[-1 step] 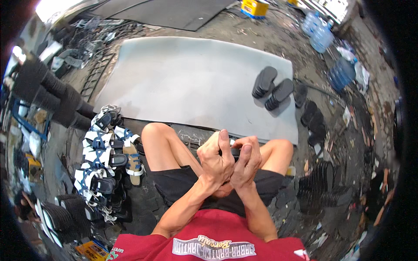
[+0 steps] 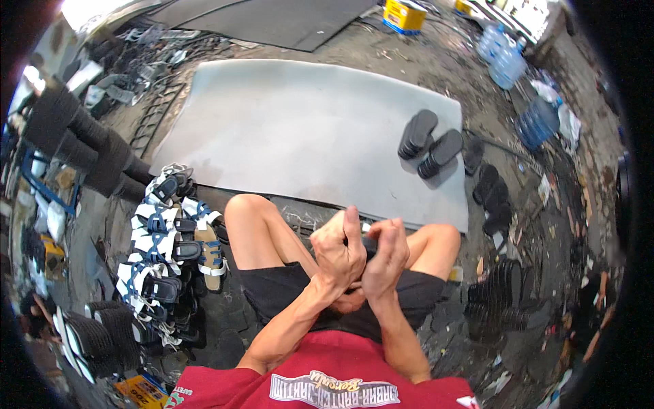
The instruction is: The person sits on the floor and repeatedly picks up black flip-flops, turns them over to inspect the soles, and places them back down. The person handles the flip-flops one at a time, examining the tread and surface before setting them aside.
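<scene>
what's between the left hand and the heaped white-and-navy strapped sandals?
Head view, going left from the left hand: the bent bare left leg, then a tan-soled sandal with blue and white straps, beside the heaped sandals.

Dark shape (image 2: pixel 370 246) between left hand (image 2: pixel 337 251) and right hand (image 2: pixel 385 258): mostly covered, kind undetermined.
Right fingers: blurred; left fingertips: curled from sight. Red shirt (image 2: pixel 327 354): cropped by lower edge. Yellow box (image 2: pixel 141 391), lower left: likewise cropped. Dark sheet (image 2: pixel 272 20): cut by upper edge. Dark soles (image 2: pixel 499 293), right: merged in shadow, count unclear. Litter (image 2: pixel 502 375), lower right: too small to identify.
</scene>
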Motion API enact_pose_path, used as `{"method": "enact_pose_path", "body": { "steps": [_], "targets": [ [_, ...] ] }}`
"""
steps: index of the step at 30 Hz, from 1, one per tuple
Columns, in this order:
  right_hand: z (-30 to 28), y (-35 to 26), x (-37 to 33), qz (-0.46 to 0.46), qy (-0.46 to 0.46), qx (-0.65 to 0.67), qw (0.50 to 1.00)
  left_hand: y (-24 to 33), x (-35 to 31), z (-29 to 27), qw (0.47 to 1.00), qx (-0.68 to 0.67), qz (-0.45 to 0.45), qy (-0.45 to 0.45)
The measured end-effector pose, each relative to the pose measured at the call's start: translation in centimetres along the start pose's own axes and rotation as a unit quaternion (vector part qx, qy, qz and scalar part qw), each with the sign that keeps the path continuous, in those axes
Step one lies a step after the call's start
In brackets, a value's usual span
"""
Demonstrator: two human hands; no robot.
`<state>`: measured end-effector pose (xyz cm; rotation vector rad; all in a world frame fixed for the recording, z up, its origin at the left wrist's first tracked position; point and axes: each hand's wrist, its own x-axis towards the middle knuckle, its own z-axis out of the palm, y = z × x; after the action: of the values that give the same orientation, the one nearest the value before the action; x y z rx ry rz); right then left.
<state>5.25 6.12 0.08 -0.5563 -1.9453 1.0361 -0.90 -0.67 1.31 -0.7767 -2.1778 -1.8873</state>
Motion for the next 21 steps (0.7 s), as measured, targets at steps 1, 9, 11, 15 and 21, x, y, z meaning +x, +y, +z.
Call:
{"method": "enact_pose_path", "body": {
  "steps": [1,9,11,15,21],
  "targets": [
    [0.1,-0.3,-0.6,0.068,-0.003,0.053,0.996,-0.4,-0.1,-0.3,1.0,0.013,0.004,-0.005],
    [1.7,0.9,-1.6,0.093,0.012,0.021,0.995,-0.5,-2.2,-1.9,0.996,0.08,0.022,-0.023],
    [2.3,3.6,-4.0,0.04,0.001,-0.031,0.999,-1.2,-2.8,-1.9,0.994,0.103,0.04,0.0],
    [2.4,2.1,-3.7,0.009,-0.016,0.034,0.999,-2.7,-1.7,-2.7,0.999,0.019,-0.018,0.041],
    [0.1,10.9,-5.2,0.004,0.005,-0.182,0.983,-0.5,-2.3,-1.6,0.992,-0.088,-0.078,0.035]
  ]
}}
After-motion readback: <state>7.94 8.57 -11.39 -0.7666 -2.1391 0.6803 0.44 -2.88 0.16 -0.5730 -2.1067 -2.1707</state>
